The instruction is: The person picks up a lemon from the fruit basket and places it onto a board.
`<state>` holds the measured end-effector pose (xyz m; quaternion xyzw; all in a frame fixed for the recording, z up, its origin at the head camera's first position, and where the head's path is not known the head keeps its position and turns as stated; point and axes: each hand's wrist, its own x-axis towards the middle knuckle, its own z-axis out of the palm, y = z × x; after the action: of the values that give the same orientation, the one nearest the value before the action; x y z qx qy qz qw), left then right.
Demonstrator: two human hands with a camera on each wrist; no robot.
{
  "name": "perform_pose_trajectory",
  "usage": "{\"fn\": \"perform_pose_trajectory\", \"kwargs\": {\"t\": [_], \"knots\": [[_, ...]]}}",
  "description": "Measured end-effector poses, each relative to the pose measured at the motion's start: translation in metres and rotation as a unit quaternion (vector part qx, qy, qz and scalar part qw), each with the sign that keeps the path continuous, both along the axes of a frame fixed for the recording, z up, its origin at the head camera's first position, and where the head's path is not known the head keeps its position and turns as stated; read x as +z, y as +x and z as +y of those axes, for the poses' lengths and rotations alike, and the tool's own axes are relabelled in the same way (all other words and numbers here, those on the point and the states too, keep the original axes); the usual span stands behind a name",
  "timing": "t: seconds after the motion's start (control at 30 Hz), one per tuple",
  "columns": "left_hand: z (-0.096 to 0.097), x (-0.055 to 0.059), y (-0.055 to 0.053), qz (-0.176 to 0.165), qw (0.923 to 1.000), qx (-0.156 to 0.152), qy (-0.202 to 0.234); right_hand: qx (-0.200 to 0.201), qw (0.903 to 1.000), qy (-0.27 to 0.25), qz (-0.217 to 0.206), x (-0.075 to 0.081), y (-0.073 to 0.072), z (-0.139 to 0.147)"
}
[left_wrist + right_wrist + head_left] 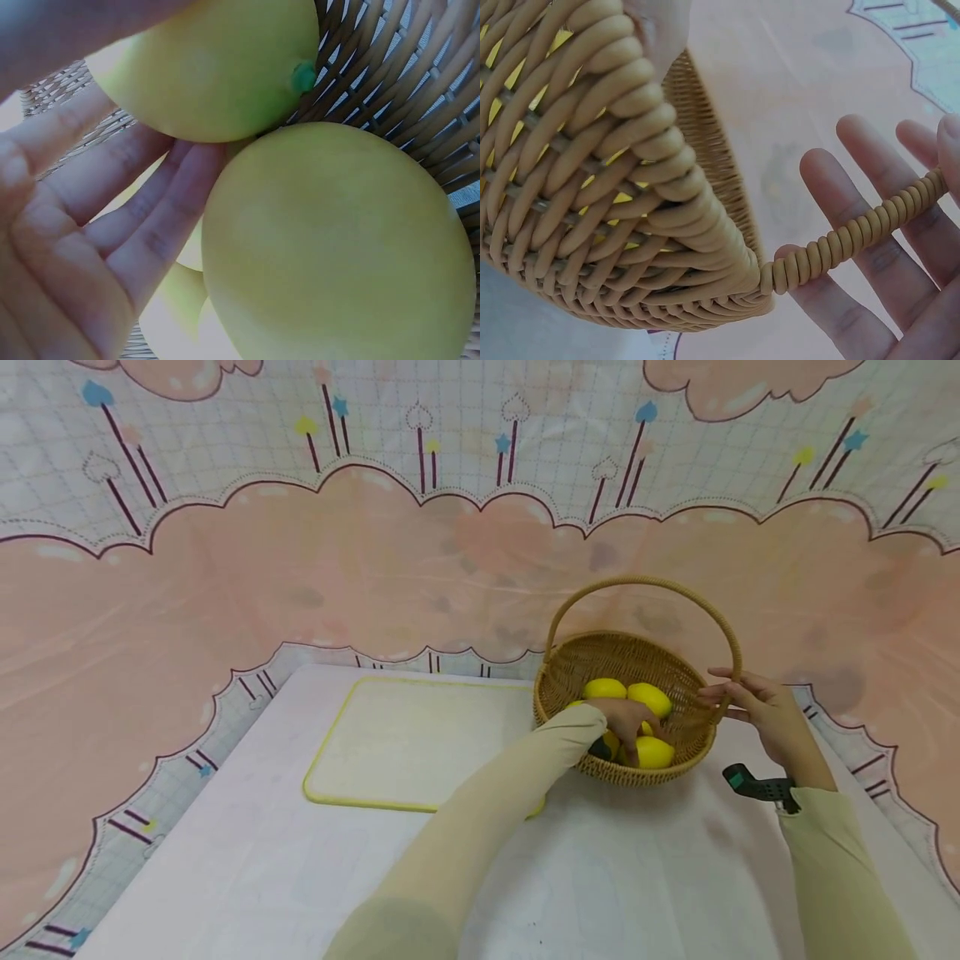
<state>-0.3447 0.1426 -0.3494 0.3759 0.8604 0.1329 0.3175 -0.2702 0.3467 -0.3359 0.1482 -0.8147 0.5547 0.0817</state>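
Observation:
Several yellow lemons [649, 699] lie inside a brown wicker basket [637, 774], which tilts so its opening faces me. My left hand [624, 717] reaches over the near rim, among the fruit. In the left wrist view, a lemon with a green tip [202, 75] sits between the thumb and the fingers [161, 225]; a larger-looking lemon [337, 247] lies beside them. At the basket's right side my right hand [772, 714] holds the arched handle [855, 238]. The handle crosses its extended fingers [881, 259], and the thumb lies over it at the view's edge.
A white board with a yellow-green rim [375, 804] lies on the white table [315, 877], left of the basket. Behind rises a pink and white patterned cloth [375, 568]. A black strap device [757, 785] is on the right wrist.

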Motion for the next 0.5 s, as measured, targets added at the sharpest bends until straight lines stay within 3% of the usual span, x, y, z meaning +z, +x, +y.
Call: {"fn": "perform_pose_trajectory", "kwargs": {"t": [0.23, 0.5], "knots": [[0.0026, -0.0014, -0.0013, 0.005, 0.9999, 0.014, -0.006, 0.033, 0.9984, -0.047, 0.003, -0.0001, -0.0008, 0.0003], [-0.0046, 0.0072, -0.0021, -0.001, 0.9995, -0.001, 0.032, 0.025, 0.9991, -0.032, 0.010, -0.0006, 0.0014, -0.0006]]}}
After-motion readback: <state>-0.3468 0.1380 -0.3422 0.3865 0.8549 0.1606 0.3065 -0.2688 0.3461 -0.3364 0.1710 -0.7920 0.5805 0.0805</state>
